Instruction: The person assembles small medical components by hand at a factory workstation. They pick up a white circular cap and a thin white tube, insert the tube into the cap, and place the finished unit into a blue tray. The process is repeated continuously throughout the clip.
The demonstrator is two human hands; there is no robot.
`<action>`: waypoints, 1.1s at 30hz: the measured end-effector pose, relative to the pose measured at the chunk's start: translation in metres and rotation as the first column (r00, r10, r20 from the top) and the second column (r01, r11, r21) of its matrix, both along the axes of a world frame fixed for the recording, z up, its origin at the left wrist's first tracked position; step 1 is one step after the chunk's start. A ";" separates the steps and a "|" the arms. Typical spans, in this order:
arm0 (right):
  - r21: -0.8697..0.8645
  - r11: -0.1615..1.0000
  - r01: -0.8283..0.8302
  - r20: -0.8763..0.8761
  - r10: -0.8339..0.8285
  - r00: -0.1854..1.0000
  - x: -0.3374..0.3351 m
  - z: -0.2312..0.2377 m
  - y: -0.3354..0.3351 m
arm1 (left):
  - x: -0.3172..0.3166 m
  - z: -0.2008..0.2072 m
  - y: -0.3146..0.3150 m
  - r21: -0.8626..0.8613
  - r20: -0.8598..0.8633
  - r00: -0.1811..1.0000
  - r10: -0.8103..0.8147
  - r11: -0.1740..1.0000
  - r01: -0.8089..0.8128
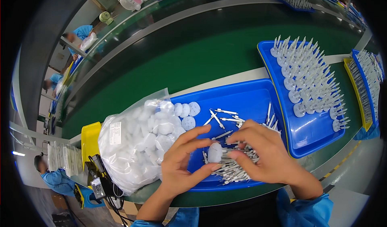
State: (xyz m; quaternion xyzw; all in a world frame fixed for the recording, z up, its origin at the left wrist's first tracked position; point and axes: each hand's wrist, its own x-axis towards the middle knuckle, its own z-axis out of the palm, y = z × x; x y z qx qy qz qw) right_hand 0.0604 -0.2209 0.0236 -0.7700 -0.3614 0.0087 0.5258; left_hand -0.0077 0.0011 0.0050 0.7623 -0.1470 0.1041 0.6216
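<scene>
Over a blue tray (242,91), my left hand (181,160) is closed on a white round plastic disc (215,152), holding it between thumb and fingers. My right hand (266,152) faces it from the right, thumb and fingertips brought together in a pinch beside the disc. What this pinch holds, if anything, is too small to make out. Thin white sticks (234,172) with metallic tips lie heaped in the tray under both hands. Several loose white discs (188,123) rest at the tray's left, by the mouth of a clear plastic bag (133,154) full of such discs.
Right of the work tray, another blue tray (306,148) carries rows of discs with upright sticks (310,78). More filled trays (365,90) stand far right. A black power adapter with cables (98,186) sits left, near a yellow tray (91,136). A green belt (193,62) runs beyond. People work at the left.
</scene>
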 end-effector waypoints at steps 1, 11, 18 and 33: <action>-0.015 1.000 -0.009 0.001 0.009 1.000 -0.003 -0.001 0.003 | 0.001 0.000 0.000 0.008 0.020 1.000 -0.011 1.000 0.011; 0.009 0.998 -0.055 0.030 0.055 0.998 -0.009 -0.010 0.010 | -0.002 0.011 0.002 0.445 0.352 0.935 -0.056 0.888 -0.115; 0.122 0.987 -0.107 -0.118 0.121 0.986 -0.012 -0.005 0.012 | -0.013 -0.005 -0.003 0.471 0.577 0.814 -0.070 0.842 -0.262; 0.128 0.989 -0.070 -0.169 0.091 0.981 -0.012 0.005 0.010 | -0.007 0.002 -0.015 -0.206 0.036 0.986 0.160 0.967 -0.149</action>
